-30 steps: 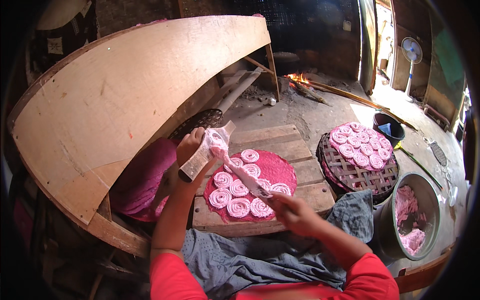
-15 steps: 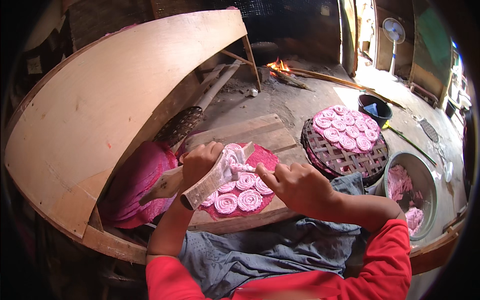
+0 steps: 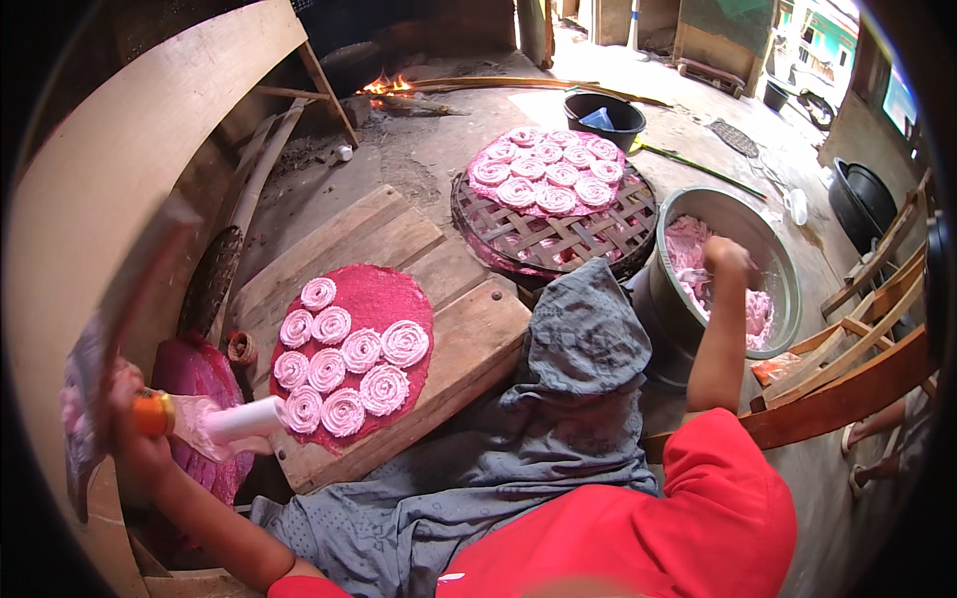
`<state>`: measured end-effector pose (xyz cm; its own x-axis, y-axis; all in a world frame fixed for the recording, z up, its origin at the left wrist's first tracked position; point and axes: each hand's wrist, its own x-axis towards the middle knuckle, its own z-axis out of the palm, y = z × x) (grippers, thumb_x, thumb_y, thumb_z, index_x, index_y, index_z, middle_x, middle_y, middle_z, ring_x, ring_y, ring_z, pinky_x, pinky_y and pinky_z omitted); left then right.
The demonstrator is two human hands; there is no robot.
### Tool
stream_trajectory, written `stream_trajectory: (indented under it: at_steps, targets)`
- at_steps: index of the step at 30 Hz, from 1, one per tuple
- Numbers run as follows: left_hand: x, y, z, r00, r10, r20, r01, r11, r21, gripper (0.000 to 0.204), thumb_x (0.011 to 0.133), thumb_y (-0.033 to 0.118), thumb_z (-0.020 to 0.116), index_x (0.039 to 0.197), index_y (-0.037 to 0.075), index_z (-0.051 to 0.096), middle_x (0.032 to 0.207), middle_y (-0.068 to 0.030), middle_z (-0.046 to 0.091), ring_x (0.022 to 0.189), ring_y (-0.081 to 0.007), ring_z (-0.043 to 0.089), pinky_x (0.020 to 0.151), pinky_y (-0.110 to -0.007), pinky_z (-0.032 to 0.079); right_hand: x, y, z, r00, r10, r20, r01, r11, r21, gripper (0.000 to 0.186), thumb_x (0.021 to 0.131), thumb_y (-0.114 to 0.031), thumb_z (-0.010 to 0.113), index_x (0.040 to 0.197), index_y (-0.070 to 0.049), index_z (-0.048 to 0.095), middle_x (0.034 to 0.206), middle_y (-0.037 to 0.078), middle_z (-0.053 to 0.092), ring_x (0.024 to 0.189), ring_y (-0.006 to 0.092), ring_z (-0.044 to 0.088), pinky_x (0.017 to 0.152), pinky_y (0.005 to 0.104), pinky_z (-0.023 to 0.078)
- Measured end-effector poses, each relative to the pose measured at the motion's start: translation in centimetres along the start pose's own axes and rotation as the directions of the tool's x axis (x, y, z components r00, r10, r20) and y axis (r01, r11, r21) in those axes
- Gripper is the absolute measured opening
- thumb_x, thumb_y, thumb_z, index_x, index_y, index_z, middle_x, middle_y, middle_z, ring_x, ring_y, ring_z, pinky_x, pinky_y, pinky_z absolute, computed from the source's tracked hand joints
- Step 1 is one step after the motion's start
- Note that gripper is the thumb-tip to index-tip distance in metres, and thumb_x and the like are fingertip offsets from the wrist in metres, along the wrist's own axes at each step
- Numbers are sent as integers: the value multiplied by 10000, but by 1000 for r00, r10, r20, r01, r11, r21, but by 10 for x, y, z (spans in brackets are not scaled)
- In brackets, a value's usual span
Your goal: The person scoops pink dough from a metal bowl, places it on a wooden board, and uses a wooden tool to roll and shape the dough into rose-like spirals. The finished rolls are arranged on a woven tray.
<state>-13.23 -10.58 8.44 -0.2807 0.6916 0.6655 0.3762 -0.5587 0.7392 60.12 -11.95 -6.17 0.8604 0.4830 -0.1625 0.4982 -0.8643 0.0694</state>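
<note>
My left hand (image 3: 143, 453) is wrapped round a wooden hand press (image 3: 135, 289), held tilted at the far left and partly blurred. An orange ring and a dough-smeared white tube (image 3: 244, 421) show beside the hand. Close to the tube, pink piped rosettes (image 3: 361, 349) lie on a round red mesh sheet (image 3: 384, 289). My right hand (image 3: 730, 257) is down inside a grey bucket (image 3: 788, 234), its fingers curled at the pink dough (image 3: 688, 239). What those fingers grip is hidden.
The mesh sheet rests on a low wooden board (image 3: 419, 224). Beyond it, more rosettes top a round woven basket (image 3: 543, 239). A black bucket (image 3: 623, 115) stands behind, and a small fire (image 3: 387, 85) burns at the back. A large curved panel (image 3: 100, 130) rises at left.
My right hand has left the press and reached into the grey bucket. My left hand has swung the press leftward, off the rosettes. The head view has turned right.
</note>
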Motion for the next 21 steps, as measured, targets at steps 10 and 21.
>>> stream_trajectory:
  at_steps: [10,21]
  targets:
    - [-36,11,156,903,-155,401,416,86,-905,146,837,167,628,810,91,506,773,-9,500,695,-108,526,667,-267,436,-226,-142,20,-131,-988,-82,16,-85,996,711,947,-665,354,1375,-112,485,1331,124,552,1086,216,576,970,363,435]
    - [-54,-111,175,965,26,263,-65,988,141,316,855,123,623,1156,42,568,977,-91,618,926,-270,608,813,-372,510,-264,-162,15,13,-997,77,-770,39,636,837,878,-749,343,1176,10,534,514,8,468,333,105,415,274,243,316]
